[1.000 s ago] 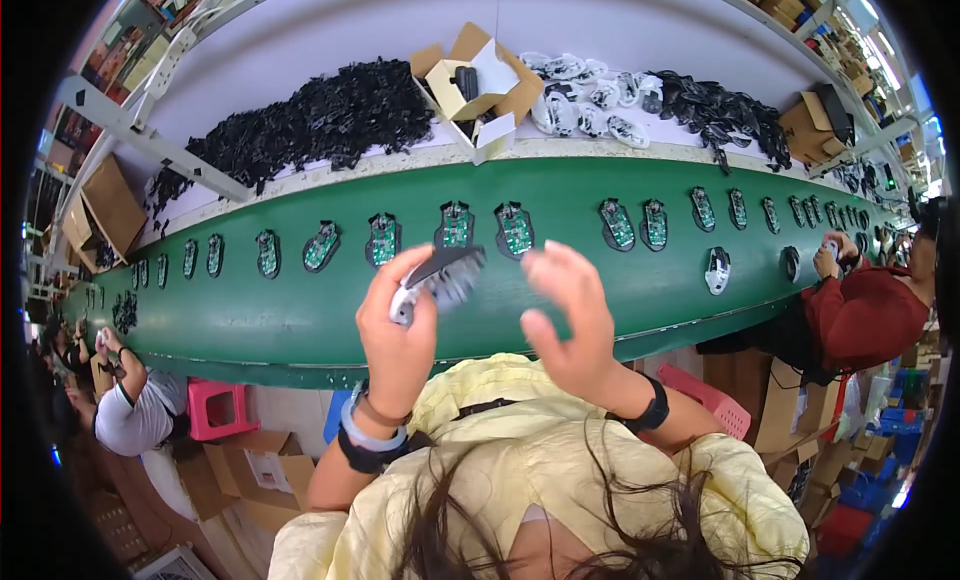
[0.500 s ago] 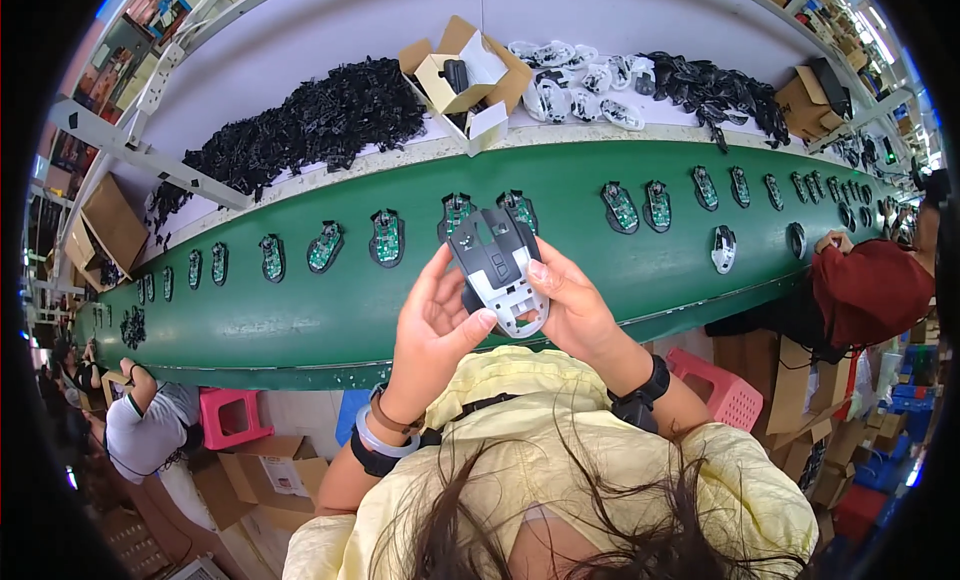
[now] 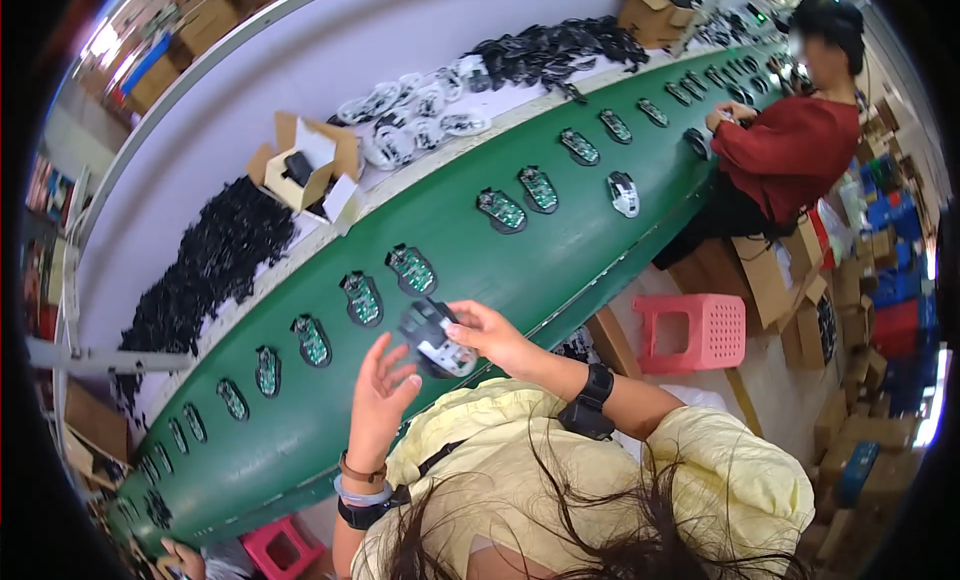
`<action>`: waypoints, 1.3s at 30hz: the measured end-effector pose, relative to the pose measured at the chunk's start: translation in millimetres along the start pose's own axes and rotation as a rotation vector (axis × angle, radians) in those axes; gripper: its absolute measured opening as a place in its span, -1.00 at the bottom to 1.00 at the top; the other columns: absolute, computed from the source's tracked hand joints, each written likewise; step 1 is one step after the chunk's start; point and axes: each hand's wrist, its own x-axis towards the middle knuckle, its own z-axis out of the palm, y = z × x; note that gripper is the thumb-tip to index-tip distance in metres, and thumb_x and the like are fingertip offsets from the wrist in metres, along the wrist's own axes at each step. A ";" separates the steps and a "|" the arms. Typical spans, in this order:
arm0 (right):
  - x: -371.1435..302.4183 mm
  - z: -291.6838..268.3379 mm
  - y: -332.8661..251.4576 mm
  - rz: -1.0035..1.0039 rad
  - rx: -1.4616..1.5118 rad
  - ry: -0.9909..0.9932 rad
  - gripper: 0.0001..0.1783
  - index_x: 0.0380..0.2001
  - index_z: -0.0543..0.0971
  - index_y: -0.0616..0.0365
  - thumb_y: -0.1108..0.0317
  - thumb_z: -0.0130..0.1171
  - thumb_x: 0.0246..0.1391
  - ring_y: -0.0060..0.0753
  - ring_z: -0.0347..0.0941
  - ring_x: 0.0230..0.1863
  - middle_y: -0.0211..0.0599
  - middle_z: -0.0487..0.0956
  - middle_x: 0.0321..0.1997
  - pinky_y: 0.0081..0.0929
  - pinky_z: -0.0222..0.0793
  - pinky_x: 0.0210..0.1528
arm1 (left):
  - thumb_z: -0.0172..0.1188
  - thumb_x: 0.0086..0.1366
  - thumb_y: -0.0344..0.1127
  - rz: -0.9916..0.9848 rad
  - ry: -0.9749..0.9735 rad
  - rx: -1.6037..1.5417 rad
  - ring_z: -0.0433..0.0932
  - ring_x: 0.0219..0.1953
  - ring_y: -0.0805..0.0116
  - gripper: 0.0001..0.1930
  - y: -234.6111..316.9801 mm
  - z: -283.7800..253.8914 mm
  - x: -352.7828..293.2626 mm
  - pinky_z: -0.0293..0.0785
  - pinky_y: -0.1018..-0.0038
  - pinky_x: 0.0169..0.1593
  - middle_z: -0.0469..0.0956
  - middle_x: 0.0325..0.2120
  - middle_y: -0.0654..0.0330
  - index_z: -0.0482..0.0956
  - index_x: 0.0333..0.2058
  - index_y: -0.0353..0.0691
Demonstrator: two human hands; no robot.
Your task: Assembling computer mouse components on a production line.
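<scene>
My right hand (image 3: 490, 337) grips a black and white mouse shell (image 3: 433, 337) and holds it low over the near side of the green conveyor belt (image 3: 560, 250). My left hand (image 3: 381, 392) hovers just left of the shell, fingers spread, holding nothing. On the belt beyond the shell lie mouse bases with green circuit boards (image 3: 411, 269), spaced in a row. A white mouse base (image 3: 623, 193) lies further right on the belt.
An open cardboard box (image 3: 305, 170) and piles of black parts (image 3: 205, 275) and white parts (image 3: 410, 115) sit on the shelf behind the belt. A person in a red top (image 3: 790, 145) works at the right. A pink stool (image 3: 687, 331) stands on the floor.
The view has swung to the right. My left hand has let go of the shell and opened. My right hand alone now carries the shell, lower over the belt.
</scene>
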 end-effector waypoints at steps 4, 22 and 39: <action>-8.5 -71.7 44.1 0.161 0.042 0.498 -0.59 -0.02 0.38 0.19 0.25 0.15 0.10 -0.55 0.48 -0.40 -0.34 0.54 -0.27 -0.53 0.42 -0.44 | 0.11 0.17 -0.54 -0.113 -0.034 0.087 0.44 -0.08 0.37 -0.41 -25.3 -17.9 4.0 0.40 0.50 -0.02 0.34 0.04 0.03 0.14 0.18 -0.29; 55.3 -137.7 23.6 -0.533 -1.384 0.701 -0.51 -0.12 0.36 0.21 0.52 0.14 -0.25 0.06 0.25 0.03 0.01 0.36 -0.08 -0.11 0.18 0.08 | 0.08 0.21 -0.45 -0.240 0.265 0.016 0.51 -0.20 0.42 -0.57 -69.1 -56.6 -15.9 0.40 0.60 -0.24 0.48 -0.09 0.14 0.28 0.07 -0.30; 117.8 -75.0 34.3 -0.345 -1.219 -0.171 -0.81 -0.25 0.52 0.13 0.41 0.05 0.02 -0.13 0.47 -0.26 -0.23 0.52 -0.34 -0.26 0.42 -0.24 | 0.41 -0.17 -0.30 -0.207 0.159 1.028 -0.19 0.25 -0.40 0.04 -135.9 -76.2 34.3 0.06 0.05 0.24 -0.27 0.27 -0.24 -0.06 0.25 -0.28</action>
